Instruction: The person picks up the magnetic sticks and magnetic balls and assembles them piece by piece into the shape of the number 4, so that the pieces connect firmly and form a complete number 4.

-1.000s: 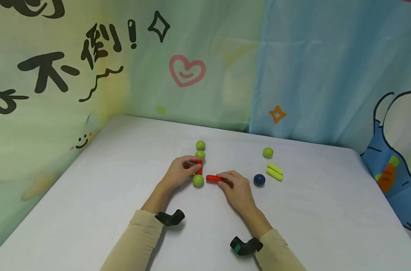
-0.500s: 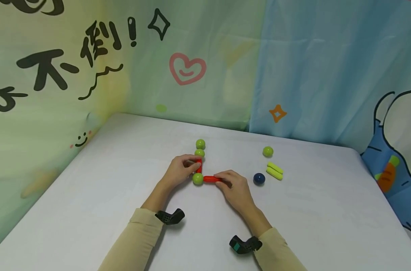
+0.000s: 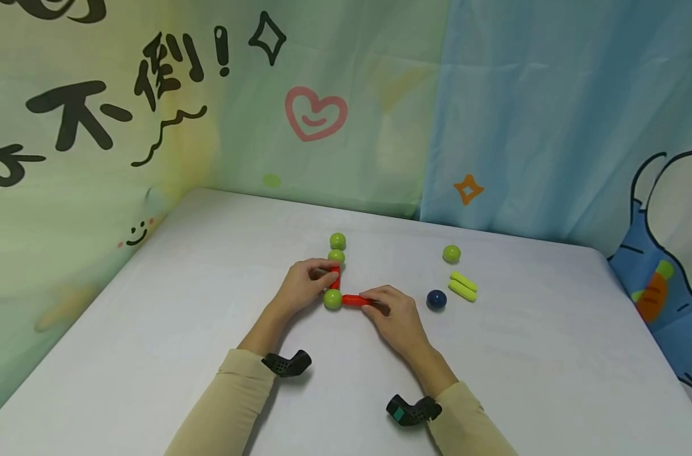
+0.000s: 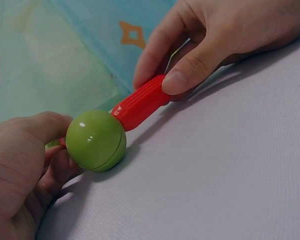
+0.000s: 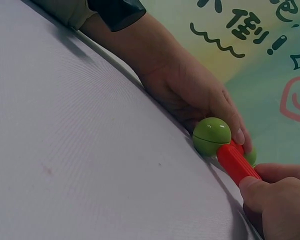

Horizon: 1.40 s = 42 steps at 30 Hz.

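Observation:
With thumb and fingers my left hand (image 3: 302,286) pinches a red rod (image 3: 336,277) that lies between two green balls. The nearer green ball (image 3: 332,299) sits at the rod's close end; the other green ball (image 3: 337,256) is at its far end. My right hand (image 3: 397,316) pinches a second red rod (image 3: 355,301), whose tip touches the nearer ball from the right. In the left wrist view this ribbed rod (image 4: 140,102) meets the ball (image 4: 96,141). The right wrist view shows both hands close together around the ball (image 5: 211,136).
Just beyond the row is another green ball (image 3: 337,240). To the right lie a dark blue ball (image 3: 436,299), two yellow-green rods (image 3: 463,290) and one more green ball (image 3: 451,254). A printed cloth (image 3: 323,158) hangs behind the white table (image 3: 551,354).
My right hand has moved left, bringing its red rod from a gap up against the nearer green ball. The left hand keeps its hold on the other rod.

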Motion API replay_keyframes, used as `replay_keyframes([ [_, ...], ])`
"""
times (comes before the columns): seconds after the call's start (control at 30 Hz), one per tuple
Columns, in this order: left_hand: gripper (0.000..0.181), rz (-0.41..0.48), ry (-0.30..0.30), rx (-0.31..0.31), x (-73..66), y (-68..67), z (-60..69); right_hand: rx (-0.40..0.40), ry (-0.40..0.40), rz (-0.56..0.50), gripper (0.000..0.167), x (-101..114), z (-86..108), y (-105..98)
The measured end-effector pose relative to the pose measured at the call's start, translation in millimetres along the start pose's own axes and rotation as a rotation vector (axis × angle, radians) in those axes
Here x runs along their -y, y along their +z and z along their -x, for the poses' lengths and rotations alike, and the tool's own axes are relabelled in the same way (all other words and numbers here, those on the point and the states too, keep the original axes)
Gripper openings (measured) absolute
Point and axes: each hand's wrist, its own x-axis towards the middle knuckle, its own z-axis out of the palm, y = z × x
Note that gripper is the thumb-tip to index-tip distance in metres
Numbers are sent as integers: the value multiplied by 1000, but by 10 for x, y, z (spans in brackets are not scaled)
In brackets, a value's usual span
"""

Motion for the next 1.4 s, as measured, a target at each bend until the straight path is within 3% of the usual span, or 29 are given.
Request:
replay_keyframes([
  [0.63,28,-9,16,-5,-3,-15,25,30,29,39,23,17,5,9],
  [1.13,27,-11,54,-18,3,8,-23,3,4,-14,23,-53,-48,-27],
  [1.27,26,-12,48,-22,1,13,-12,-3,68,-65,24,-75,-181,-93],
  [1.4,25,-31,47,-28,-3,2,-5,34,134,-68,27,-85,-471,-168],
])
